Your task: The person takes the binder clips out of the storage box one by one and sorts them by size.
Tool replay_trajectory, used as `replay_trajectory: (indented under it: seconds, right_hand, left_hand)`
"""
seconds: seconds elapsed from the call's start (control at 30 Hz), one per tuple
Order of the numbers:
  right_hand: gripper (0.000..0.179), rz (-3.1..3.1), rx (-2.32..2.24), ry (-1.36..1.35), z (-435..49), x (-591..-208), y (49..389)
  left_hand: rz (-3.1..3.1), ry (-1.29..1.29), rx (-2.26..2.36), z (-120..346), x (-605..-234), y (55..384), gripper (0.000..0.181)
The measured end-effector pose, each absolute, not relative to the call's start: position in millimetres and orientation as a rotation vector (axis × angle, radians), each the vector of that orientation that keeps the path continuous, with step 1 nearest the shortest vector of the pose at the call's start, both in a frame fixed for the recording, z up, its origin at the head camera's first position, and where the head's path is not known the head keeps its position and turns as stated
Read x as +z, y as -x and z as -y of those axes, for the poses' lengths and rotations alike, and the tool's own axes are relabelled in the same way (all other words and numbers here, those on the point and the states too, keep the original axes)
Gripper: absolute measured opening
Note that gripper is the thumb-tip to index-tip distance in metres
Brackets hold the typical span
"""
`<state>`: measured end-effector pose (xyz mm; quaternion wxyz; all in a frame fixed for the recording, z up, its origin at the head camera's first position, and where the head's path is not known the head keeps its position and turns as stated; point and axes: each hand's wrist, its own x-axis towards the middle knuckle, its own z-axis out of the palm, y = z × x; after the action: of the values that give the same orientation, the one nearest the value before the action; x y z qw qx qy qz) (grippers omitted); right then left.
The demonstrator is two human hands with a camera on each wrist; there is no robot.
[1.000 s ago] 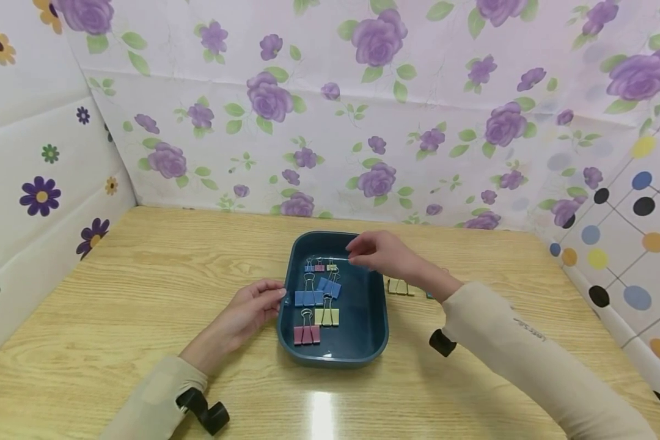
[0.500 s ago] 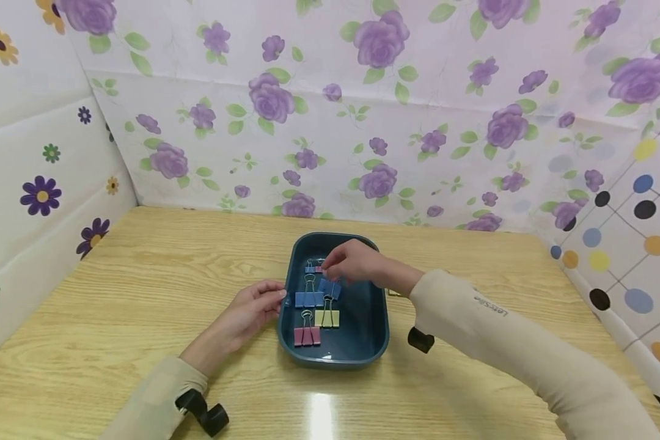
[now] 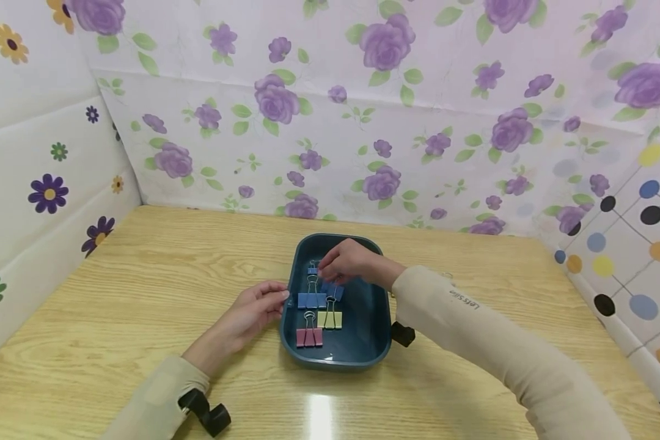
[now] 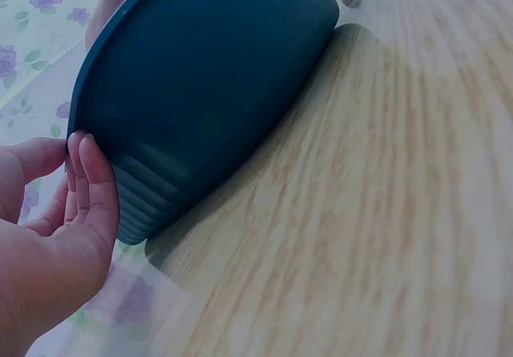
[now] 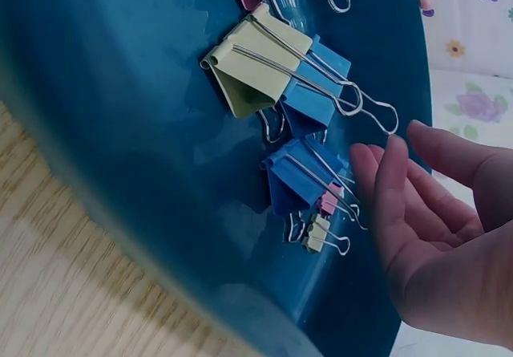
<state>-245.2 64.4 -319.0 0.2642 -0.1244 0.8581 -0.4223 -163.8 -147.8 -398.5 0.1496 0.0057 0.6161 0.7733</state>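
Note:
Binder clips lie in a dark teal plastic tray (image 3: 363, 342). In the head view there are a large blue binder clip (image 3: 305, 300), a yellow binder clip (image 3: 335, 320), a pink binder clip (image 3: 309, 338), a tilted blue one (image 3: 338, 293) and a small blue one (image 3: 312, 271). Small pink (image 5: 329, 200) and small yellow (image 5: 315, 236) clips show in the right wrist view. My left hand (image 3: 255, 305) pinches the tray's left rim between thumb and fingers. My right hand (image 3: 349, 261) is over the tray, fingertips beside the large blue clip's wire handle; contact is unclear.
The tray stands on a wood-grain table (image 3: 209, 256). A wire handle (image 3: 447, 275) shows beyond the right sleeve, which hides part of the table. Floral-print sheets (image 3: 330, 122) rise behind and at both sides.
My right hand has moved left from above the tray's right rim to the small clips, covering some of them. The left hand keeps its grip. The clips in sight have not visibly moved.

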Motion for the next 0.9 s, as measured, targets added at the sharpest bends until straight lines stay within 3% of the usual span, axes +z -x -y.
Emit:
replay_trajectory:
  seconds: [0.9]
  right_hand:
    - [0.013,-2.323,-1.111,0.351,-55.6,-322.1,241.4]
  left_hand:
    - [-1.748,-0.049,2.228,148.3,-400.6,165.6,0.028]
